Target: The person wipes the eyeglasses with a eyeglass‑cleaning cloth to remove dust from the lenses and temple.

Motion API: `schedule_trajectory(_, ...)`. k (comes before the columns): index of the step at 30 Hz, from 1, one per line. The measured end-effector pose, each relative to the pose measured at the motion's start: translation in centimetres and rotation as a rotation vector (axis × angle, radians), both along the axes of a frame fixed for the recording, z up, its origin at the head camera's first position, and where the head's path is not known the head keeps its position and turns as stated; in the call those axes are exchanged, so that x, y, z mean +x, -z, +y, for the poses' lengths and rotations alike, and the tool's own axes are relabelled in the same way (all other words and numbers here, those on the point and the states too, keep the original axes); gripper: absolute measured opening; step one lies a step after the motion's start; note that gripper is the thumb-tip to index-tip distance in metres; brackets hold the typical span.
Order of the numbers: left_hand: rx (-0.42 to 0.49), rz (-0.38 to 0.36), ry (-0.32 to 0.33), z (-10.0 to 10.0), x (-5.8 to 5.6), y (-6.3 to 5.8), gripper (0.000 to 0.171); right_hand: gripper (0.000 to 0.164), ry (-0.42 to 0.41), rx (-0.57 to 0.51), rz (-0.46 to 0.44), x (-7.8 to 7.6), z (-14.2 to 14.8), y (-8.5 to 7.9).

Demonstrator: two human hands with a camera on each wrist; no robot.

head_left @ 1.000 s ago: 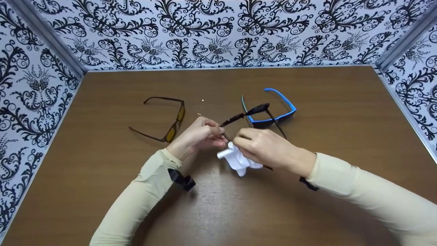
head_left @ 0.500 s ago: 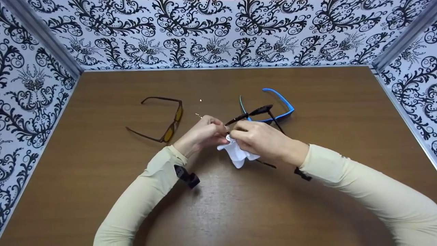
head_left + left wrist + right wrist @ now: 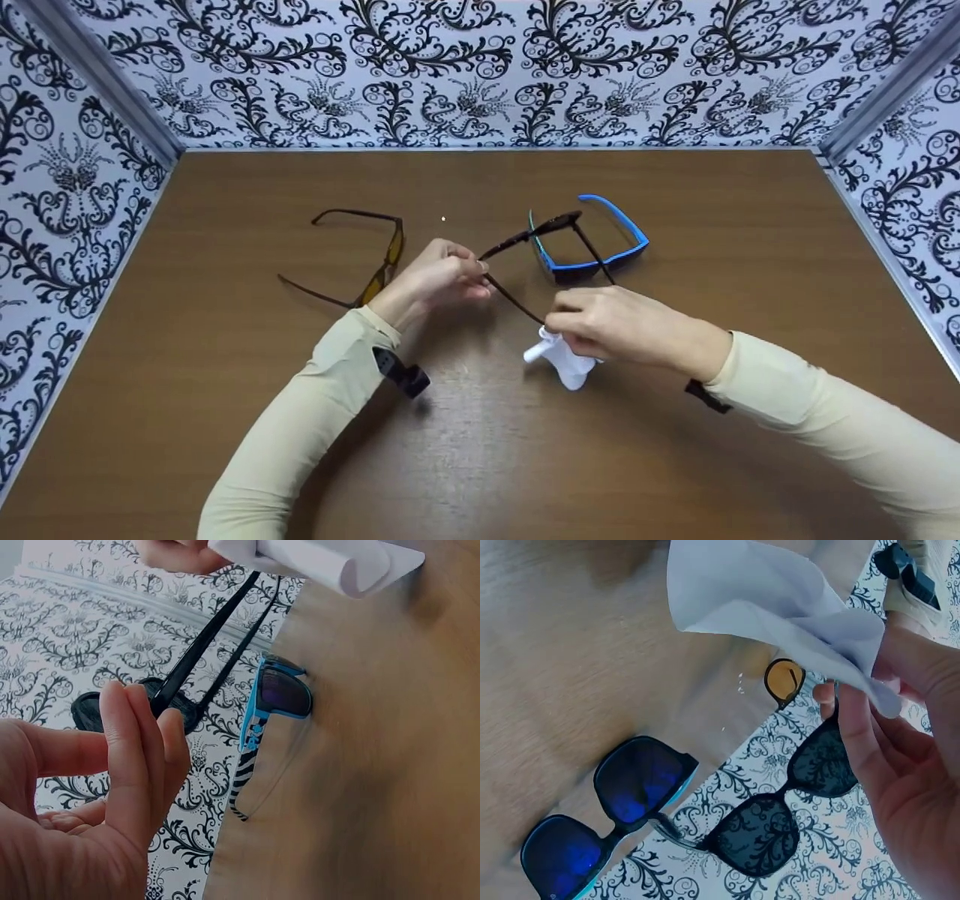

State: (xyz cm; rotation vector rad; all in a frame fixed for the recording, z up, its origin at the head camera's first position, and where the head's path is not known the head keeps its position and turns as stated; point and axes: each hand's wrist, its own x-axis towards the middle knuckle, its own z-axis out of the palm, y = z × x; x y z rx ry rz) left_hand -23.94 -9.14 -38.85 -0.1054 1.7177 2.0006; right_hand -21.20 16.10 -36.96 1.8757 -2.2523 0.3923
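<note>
My left hand (image 3: 442,279) pinches a pair of dark sunglasses (image 3: 559,223) at one front corner, near the hinge. Both temples are unfolded, and the dark lenses show in the right wrist view. A white cloth (image 3: 568,365) hangs from my right hand (image 3: 626,328), whose fingers pinch it round one temple of these sunglasses. The end of that temple is hidden by the cloth and fingers. In the left wrist view the cloth (image 3: 315,561) is at the top, with the temples running down from it to my left hand (image 3: 135,772).
Blue-framed sunglasses (image 3: 634,255) with zebra-striped temples lie unfolded on the brown table (image 3: 480,450), behind the held pair. Glasses with yellow lenses (image 3: 394,246) lie left of my left hand. A small white speck (image 3: 443,219) is on the table. Patterned walls (image 3: 480,82) enclose the back and sides.
My right hand first came close to my left hand, then slid with the cloth along the temple toward the lower right. My left hand kept its pinch on the sunglasses.
</note>
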Motion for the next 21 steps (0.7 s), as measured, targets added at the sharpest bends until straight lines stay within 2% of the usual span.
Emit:
schedule_trajectory(5, -0.016, 0.022, 0.025, 0.7, 0.4, 0.0, 0.014, 0.019, 0.037, -0.033, 0.022, -0.4, -1.3, 0.0)
schedule_trajectory(10, -0.026, 0.061, 0.046, 1.7, 1.1, 0.2, 0.020, 0.014, 0.106, -0.076, 0.090, -0.9, -3.5, 0.2)
schedule_trajectory(16, -0.019, 0.076, 0.005, 1.9, 1.3, 0.4, 0.020, 0.014, 0.142, -0.120, 0.152, -1.0, -4.6, 0.4)
schedule_trajectory(21, -0.056, 0.098, -0.042, 0.9, 0.7, 0.4, 0.013, 0.016, 0.104, -0.124, 0.114, -1.1, -3.8, 0.6)
